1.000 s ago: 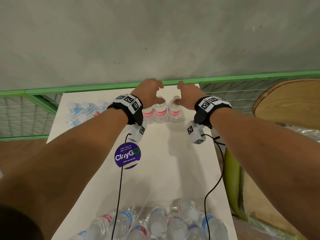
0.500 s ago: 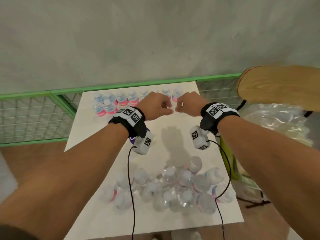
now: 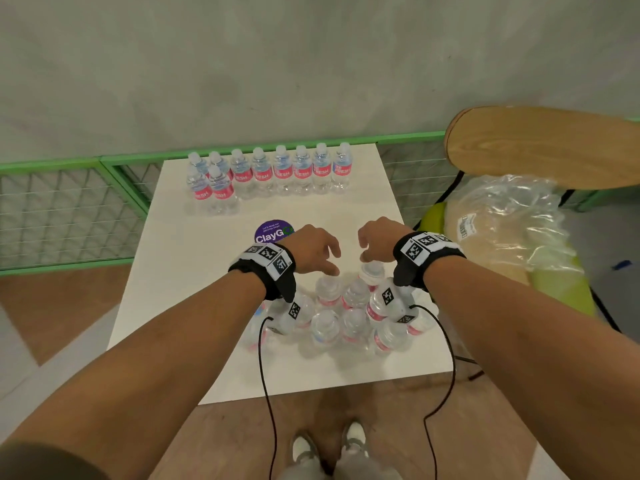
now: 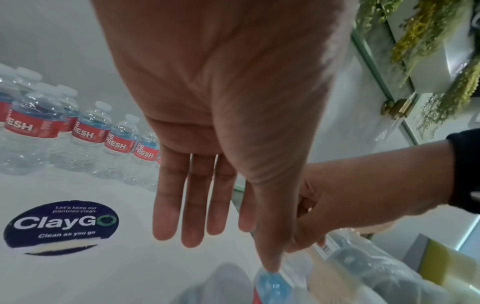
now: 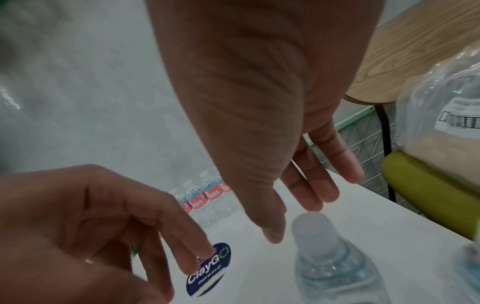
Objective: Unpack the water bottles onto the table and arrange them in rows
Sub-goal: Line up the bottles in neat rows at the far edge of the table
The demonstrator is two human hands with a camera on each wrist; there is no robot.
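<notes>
White square table: row of clear plastic water bottles with red labels upright at 12 o'clock; loose cluster of like bottles at 6 o'clock. Left hand and right hand hover above cluster, fingers relaxed, holding nothing.

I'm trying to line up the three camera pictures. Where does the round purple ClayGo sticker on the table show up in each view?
Head: ClayGo sticker sits mid-table, just beyond the left hand, its near edge hidden by the wrist.
Left wrist: lower left of the picture, fully visible.
Right wrist: bottom centre, tilted, partly behind the left hand's fingers.
Shared landmark: the row of bottles at the table's far edge, visible in all three views.
</notes>
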